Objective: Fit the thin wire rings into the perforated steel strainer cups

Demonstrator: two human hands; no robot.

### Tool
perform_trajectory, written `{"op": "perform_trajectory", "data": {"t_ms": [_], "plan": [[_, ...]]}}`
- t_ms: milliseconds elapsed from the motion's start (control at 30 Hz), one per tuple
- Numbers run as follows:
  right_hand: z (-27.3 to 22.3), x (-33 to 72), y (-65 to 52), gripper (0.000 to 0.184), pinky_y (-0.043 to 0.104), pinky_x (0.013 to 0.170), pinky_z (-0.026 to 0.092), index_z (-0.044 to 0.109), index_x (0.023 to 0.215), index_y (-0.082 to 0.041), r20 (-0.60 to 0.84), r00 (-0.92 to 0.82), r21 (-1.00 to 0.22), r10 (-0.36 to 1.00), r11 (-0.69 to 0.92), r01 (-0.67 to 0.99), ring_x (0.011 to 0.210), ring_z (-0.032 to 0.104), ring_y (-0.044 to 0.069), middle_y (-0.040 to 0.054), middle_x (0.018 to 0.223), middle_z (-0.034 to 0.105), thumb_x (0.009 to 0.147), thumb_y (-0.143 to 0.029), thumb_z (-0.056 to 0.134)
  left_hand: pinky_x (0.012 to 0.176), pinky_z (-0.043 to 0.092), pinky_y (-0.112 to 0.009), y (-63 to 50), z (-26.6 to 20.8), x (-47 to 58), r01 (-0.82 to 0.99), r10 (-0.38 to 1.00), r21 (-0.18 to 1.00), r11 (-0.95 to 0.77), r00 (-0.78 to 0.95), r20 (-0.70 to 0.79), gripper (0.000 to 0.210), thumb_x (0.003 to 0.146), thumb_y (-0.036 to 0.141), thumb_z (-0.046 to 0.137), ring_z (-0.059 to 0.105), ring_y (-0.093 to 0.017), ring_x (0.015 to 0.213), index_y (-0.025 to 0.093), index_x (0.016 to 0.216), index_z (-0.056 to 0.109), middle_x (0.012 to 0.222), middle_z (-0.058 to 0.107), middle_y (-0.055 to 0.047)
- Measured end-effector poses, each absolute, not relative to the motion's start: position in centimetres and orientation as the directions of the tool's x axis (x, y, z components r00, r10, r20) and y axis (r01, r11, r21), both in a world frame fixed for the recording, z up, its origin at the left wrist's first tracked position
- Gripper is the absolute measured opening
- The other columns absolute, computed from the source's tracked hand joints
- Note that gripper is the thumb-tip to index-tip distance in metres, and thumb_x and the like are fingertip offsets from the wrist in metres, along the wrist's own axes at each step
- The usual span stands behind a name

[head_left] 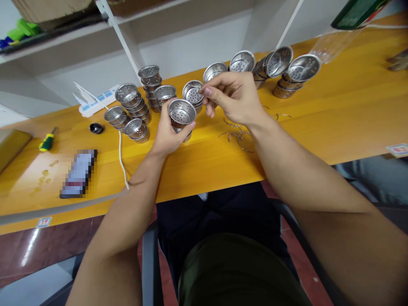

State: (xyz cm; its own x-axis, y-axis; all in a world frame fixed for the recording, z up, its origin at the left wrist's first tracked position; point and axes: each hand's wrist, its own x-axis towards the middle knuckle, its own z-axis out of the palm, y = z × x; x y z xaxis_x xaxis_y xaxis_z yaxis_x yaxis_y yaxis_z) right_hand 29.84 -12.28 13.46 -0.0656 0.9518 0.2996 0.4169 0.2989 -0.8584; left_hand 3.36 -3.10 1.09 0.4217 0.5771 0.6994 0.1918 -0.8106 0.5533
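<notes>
My left hand (167, 134) is wrapped round a perforated metal strainer cup (181, 114), its open mouth tilted towards me. Another cup's lower part seems to show beneath it. To the right and slightly higher, my right hand (237, 98) is closed in a pinch, thumb against forefinger. Whatever is between those fingertips is too small to make out. Behind the hands stand a nested strainer cup stack (193, 94) and another strainer cup (165, 92). Several thin curved wires (239, 137) lie on the table below my right hand.
More strainer cup stacks (137, 106) stand at the left; others (288, 85) stand at the right beside a clear plastic bottle (334, 44). On the wooden table (204, 170) lie a phone (79, 172), a screwdriver (47, 141), a white cable (121, 159) and small rings (44, 176).
</notes>
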Motion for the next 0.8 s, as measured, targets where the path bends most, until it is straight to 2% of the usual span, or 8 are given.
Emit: {"op": "perform_trajectory", "data": {"t_ms": [167, 433, 600, 800], "plan": [[13.0, 28.6, -12.5, 0.07, 0.04, 0.068, 0.064, 0.081, 0.123, -0.031, 0.212, -0.125, -0.84, 0.969, 0.246, 0.484, 0.083, 0.079, 0.028, 0.0072, 0.093, 0.084, 0.109, -0.099, 0.084, 0.149, 0.062, -0.066, -3.3, 1.2, 3.5, 0.191, 0.564, 0.54, -0.819, 0.442, 0.698, 0.099, 0.111, 0.08, 0.095, 0.078, -0.04, 0.163, 0.035, 0.184, 0.046, 0.168, 0.072, -0.016], [12.8, 27.0, -12.5, 0.053, 0.04, 0.069, 0.066, 0.082, 0.127, -0.029, 0.145, -0.127, -0.832, 0.981, 0.191, 0.521, 0.08, 0.076, 0.027, 0.0048, 0.087, 0.082, 0.117, -0.081, 0.084, 0.149, 0.062, -0.064, -3.3, 0.7, 3.6, 0.185, 0.556, 0.54, -0.821, 0.471, 0.685, 0.102, 0.105, 0.078, 0.103, 0.08, -0.039, 0.16, 0.033, 0.181, 0.051, 0.169, 0.073, -0.016], [12.2, 27.0, -12.1, 0.044, 0.044, 0.076, 0.067, 0.083, 0.126, -0.029, 0.195, -0.091, -0.802, 0.977, 0.212, 0.559, 0.09, 0.079, 0.032, 0.0064, 0.087, 0.081, 0.119, -0.073, 0.083, 0.152, 0.06, -0.065, -3.6, 1.0, 3.8, 0.185, 0.573, 0.562, -0.806, 0.483, 0.662, 0.102, 0.108, 0.074, 0.101, 0.077, -0.041, 0.166, 0.034, 0.185, 0.048, 0.171, 0.072, -0.015], [11.5, 27.2, -11.6, 0.047, 0.044, 0.081, 0.064, 0.08, 0.131, -0.031, 0.219, -0.049, -0.766, 0.975, 0.203, 0.61, 0.095, 0.078, 0.031, 0.0052, 0.09, 0.081, 0.121, -0.077, 0.08, 0.157, 0.055, -0.067, -3.3, 0.7, 3.6, 0.181, 0.566, 0.557, -0.811, 0.486, 0.666, 0.107, 0.107, 0.074, 0.103, 0.072, -0.043, 0.174, 0.036, 0.188, 0.043, 0.175, 0.071, -0.015]]}}
